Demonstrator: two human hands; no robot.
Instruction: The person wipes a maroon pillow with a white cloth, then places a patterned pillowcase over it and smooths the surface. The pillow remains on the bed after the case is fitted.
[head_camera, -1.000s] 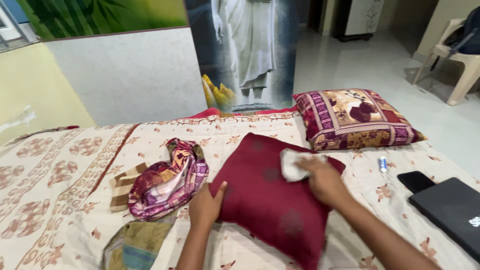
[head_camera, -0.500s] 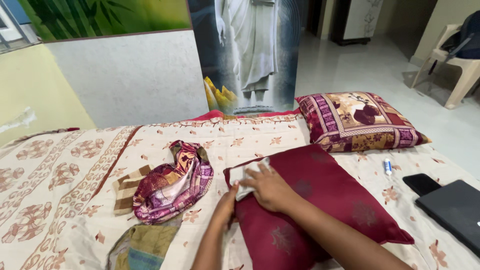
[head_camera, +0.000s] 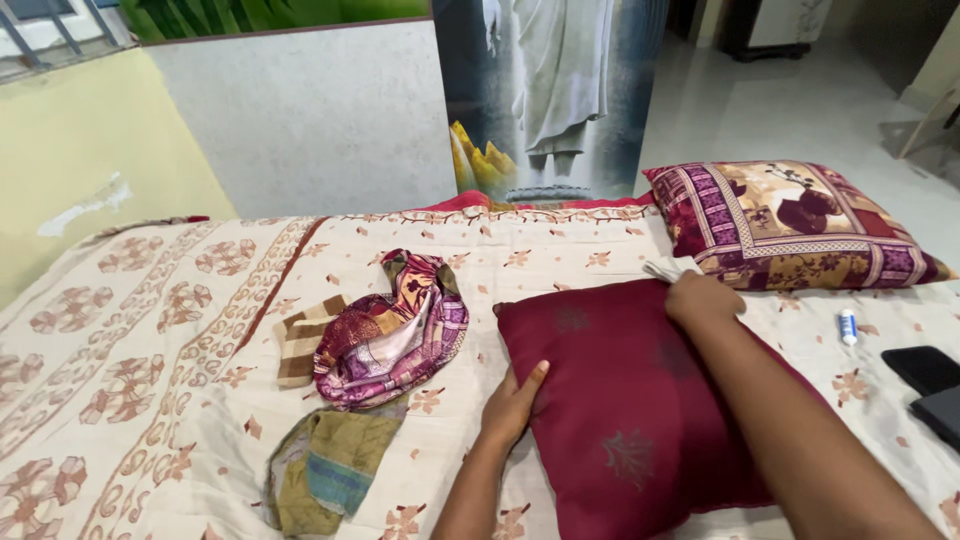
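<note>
Left hand (head_camera: 512, 405) lies flat against the maroon pillow (head_camera: 640, 400); right hand (head_camera: 703, 298) grips a white cloth (head_camera: 670, 268) at its top corner

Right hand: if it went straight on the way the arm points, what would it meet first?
The right hand, at the maroon pillow's far corner over a white cloth, points up and left across the bedspread. The way looks free to the bed's far edge; depth is uncertain.

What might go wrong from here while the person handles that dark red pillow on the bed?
The right hand presses a white cloth at the maroon pillow corner; it may slip free. The left hand only steadies the edge. Shifting the pillow rightward could nudge the small white tube or black phone.
</note>
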